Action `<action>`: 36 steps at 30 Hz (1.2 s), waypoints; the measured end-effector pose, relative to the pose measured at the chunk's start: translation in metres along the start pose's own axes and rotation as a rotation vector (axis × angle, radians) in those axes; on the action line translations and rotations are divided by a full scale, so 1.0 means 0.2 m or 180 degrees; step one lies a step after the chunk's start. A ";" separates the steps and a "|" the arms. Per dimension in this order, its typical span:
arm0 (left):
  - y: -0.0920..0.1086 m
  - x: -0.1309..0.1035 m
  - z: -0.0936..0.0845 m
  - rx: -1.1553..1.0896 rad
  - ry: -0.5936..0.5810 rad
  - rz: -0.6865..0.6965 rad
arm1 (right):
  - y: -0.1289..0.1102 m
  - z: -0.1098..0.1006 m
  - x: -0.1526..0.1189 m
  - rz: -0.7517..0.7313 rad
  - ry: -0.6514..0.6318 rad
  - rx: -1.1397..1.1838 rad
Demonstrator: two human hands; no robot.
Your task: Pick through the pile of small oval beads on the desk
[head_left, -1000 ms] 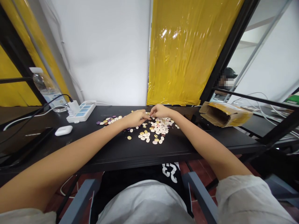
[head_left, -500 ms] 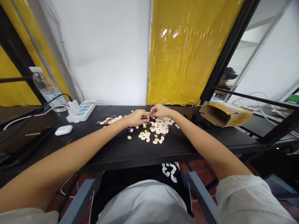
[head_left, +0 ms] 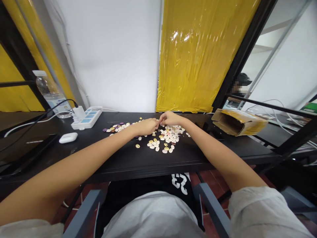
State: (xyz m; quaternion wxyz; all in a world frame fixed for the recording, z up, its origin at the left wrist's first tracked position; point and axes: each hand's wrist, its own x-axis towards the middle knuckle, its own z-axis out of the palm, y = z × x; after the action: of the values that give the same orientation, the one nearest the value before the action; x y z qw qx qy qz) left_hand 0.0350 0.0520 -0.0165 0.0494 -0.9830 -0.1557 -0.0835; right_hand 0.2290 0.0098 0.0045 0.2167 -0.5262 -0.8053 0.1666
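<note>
Many small oval button-like pieces (head_left: 170,134), mostly white with some yellow, brown and purple, lie spread on the black table (head_left: 119,158). My left hand (head_left: 148,126) is over the middle of the spread, its fingers closed. Beside it my right hand (head_left: 168,118) is pinched, fingertips meeting those of my left hand above the pieces. Whatever lies between the fingertips is too small to make out. Several white and yellow pieces (head_left: 153,144) sit apart in a cluster on the near side.
A power strip (head_left: 86,119), a white earphone case (head_left: 68,138) and a water bottle (head_left: 53,96) stand at the left. An open cardboard box (head_left: 239,122) lies at the right. A person with a dark cap (head_left: 243,79) shows behind the frame.
My left hand has turned slightly and moved its fingers in against my right fingertips. My right hand stays nearly where it was.
</note>
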 end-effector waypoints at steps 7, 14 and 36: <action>0.03 -0.01 -0.04 0.0199 -0.0196 -0.0092 | 0.01 0.01 0.00 0.0105 0.0020 0.0127; 0.02 -0.02 -0.01 0.0242 -0.0169 -0.0307 | -0.01 0.00 0.00 0.0129 0.0018 0.0356; -0.01 -0.01 0.00 -0.0322 0.0244 -0.0569 | 0.02 0.05 0.03 -0.0060 -0.0010 0.0912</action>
State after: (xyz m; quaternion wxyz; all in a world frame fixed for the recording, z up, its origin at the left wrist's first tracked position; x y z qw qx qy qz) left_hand 0.0318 0.0530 -0.0172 -0.0020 -0.9625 -0.2364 -0.1329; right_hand 0.2248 0.0157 -0.0039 0.2899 -0.4820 -0.7785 0.2787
